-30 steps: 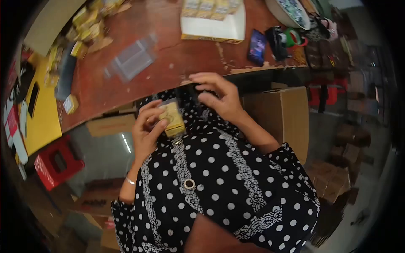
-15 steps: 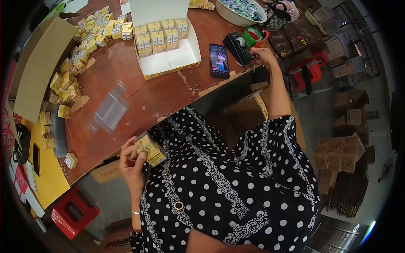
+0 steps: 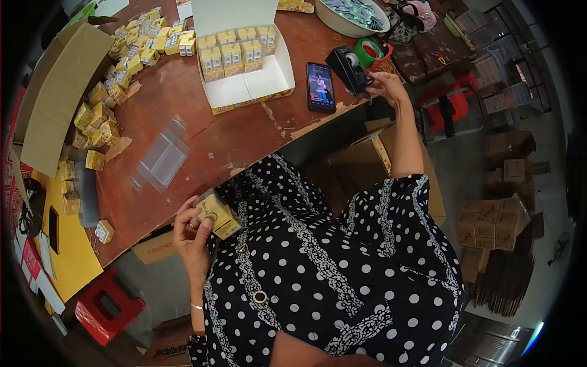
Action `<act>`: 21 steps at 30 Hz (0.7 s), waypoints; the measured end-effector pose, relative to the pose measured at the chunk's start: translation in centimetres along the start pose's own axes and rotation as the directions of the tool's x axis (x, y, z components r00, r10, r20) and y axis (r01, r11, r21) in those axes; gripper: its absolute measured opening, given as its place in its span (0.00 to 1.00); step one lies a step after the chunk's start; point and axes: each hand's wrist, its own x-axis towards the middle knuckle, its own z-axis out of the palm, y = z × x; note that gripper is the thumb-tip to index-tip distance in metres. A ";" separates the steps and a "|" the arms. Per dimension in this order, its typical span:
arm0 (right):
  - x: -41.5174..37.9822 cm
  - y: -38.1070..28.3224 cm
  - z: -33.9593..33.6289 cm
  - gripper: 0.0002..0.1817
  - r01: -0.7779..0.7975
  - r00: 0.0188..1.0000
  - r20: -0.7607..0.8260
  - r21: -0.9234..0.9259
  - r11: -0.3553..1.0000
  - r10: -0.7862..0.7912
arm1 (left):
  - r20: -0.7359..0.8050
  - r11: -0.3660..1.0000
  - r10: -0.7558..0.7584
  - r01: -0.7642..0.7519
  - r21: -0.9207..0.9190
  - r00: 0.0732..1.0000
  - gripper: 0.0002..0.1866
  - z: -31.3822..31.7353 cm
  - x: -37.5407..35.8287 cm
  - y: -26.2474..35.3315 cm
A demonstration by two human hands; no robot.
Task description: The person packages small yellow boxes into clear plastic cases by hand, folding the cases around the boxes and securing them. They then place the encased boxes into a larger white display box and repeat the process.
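My left hand is closed around a small yellow box in a clear sleeve, just off the table's front edge. Over by the black tape dispenser, my right hand has its fingers bent at the dispenser's front end; whether they pinch a piece of tape is too small to tell. A lit phone lies left of the dispenser. Further left, an open white carton holds several small yellow boxes in rows. Flat clear plastic sleeves lie on the red-brown table.
Many loose yellow boxes are heaped at the back left beside a cardboard flap. Behind the dispenser are green and red tape rolls and a basin of packets. A red stool stands at the lower left.
My right hand has shifted slightly down and right at the dispenser, its fingers more bent. The view has moved slightly. My left hand still holds the yellow box.
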 end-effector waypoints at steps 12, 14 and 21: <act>-1.6 6.2 2.2 0.08 0.279 0.938 -0.251 0.135 0.951 -0.240 | 0.015 0.999 0.007 -0.007 -0.044 1.000 0.13 0.4 0.3 -0.5; -1.6 6.1 2.6 0.08 0.299 0.924 -0.282 0.107 0.948 -0.259 | 0.003 0.999 0.022 -0.022 -0.041 1.000 0.13 0.6 0.4 -0.5; 1.7 8.0 -0.6 0.08 0.432 0.649 -0.373 -0.536 0.725 -0.663 | 0.024 0.998 0.043 -0.042 -0.053 0.999 0.14 1.2 0.8 1.1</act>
